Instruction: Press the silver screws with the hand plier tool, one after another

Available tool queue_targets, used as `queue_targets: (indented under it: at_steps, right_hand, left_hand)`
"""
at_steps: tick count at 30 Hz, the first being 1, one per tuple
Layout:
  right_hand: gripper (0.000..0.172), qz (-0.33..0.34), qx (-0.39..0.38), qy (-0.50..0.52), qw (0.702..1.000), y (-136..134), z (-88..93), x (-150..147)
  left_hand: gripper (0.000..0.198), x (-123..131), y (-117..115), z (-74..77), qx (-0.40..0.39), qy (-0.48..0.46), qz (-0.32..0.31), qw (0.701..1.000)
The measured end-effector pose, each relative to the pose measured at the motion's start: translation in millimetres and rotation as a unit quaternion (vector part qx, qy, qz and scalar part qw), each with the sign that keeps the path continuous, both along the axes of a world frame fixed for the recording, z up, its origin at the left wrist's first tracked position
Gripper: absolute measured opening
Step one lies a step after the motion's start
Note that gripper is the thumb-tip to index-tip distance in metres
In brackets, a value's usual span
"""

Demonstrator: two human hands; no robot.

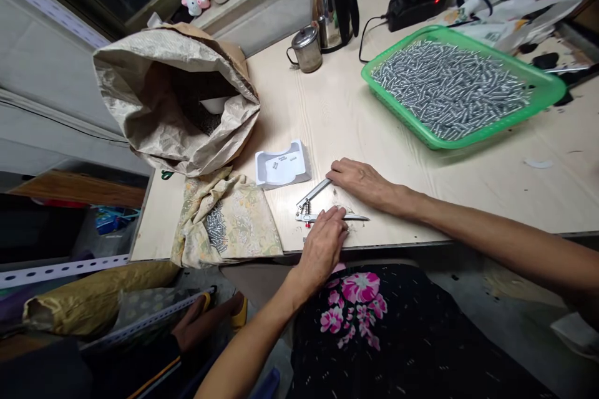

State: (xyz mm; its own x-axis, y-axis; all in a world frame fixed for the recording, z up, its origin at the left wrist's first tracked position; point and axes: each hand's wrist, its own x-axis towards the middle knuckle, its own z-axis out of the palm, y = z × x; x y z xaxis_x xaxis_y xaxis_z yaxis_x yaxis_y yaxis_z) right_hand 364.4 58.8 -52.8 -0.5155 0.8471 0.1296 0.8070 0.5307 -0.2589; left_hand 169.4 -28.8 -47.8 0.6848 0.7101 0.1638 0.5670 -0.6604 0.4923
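A silver two-handled metal tool (309, 218) lies near the table's front edge, its arms spread in a V. Small springs and a red part show at its joint; its exact kind is unclear. My left hand (325, 238) is closed over the lower arm, whose pointed end sticks out to the right. The fingers of my right hand (358, 179) are closed at the upper end of the other arm. Left of the tool is a white tray (299, 176) with several small metal pieces. Beside it, a patterned cloth (255, 221) bears a heap of small metal pieces (216, 227).
A large open paper sack (135, 100) stands at the left, a white scoop (214, 105) inside. A green basket (416, 131) full of small metal cylinders sits at the right. Behind are a lidded cup (309, 59), a kettle (330, 6) and a battery on a charger (414, 10).
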Motion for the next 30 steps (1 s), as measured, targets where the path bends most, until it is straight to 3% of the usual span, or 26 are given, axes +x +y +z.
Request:
queue_targets:
  at_steps: [5,10,12,16,18,21,23,30]
  right_hand:
    - [0.024,0.042,-0.041,0.024,0.998,19,-1.1,7]
    - [0.020,-0.018,-0.051,0.023,0.998,18,14.0,8]
    - [0.020,-0.025,-0.038,0.041,0.998,4,20.6,9]
    - [0.025,0.067,-0.038,0.069,0.995,-39,15.4,9]
    - [0.026,0.088,-0.036,0.079,0.992,-59,4.7,7]
    - [0.016,0.082,-0.019,0.100,0.991,-74,-8.5,3]
    - [0.019,0.081,0.002,0.106,0.991,-77,-10.3,0]
    - [0.025,0.100,0.123,0.111,0.981,-86,3.0,0]
  left_hand:
    - [0.014,-1,-1,-0.8,-0.032,-0.020,0.004,0.999]
    - [0.010,-2,-1,11.4,-0.107,-0.070,0.020,0.992]
    - [0.009,-8,1,22.0,-0.147,-0.109,0.078,0.980]
    - [0.017,-32,11,39.3,-0.199,-0.152,0.292,0.923]
    - [0.026,-44,15,39.8,-0.281,-0.157,0.351,0.879]
    - [0.039,-54,16,33.7,-0.406,-0.169,0.382,0.813]
    - [0.043,-56,13,30.5,-0.434,-0.173,0.393,0.792]
    - [0.041,-57,3,32.6,-0.417,-0.160,0.417,0.792]
